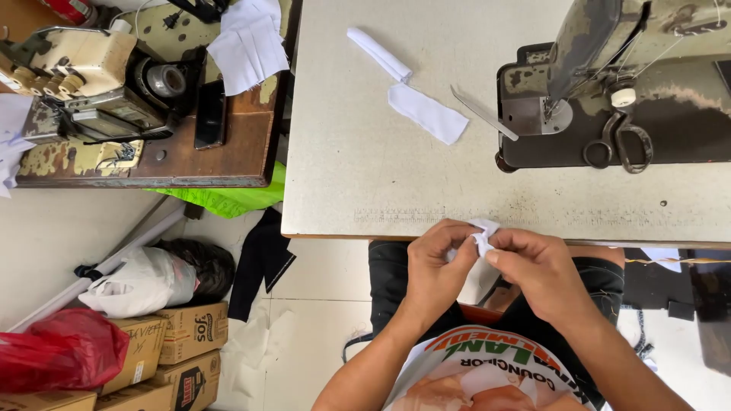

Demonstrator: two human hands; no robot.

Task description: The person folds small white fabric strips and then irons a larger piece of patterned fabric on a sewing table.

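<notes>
My left hand (435, 262) and my right hand (537, 266) meet at the near edge of the pale sewing table (365, 175), just over my lap. Both pinch a small white piece of cloth (483, 237) between thumbs and fingertips; most of it is hidden by the fingers. Farther back on the table lie a folded white fabric piece (428, 113) and a narrow white strip (378, 53). The sewing machine (609, 84) stands at the right, with black-handled scissors (620, 141) resting on its base.
A second, worn sewing machine (84, 76) sits on a wooden table (190, 164) at the left, with white cloth (247, 42) and a dark phone (210, 114). On the floor lie cardboard boxes (186, 335), a red bag (57, 350), a white bag (141, 281) and green fabric (228, 199).
</notes>
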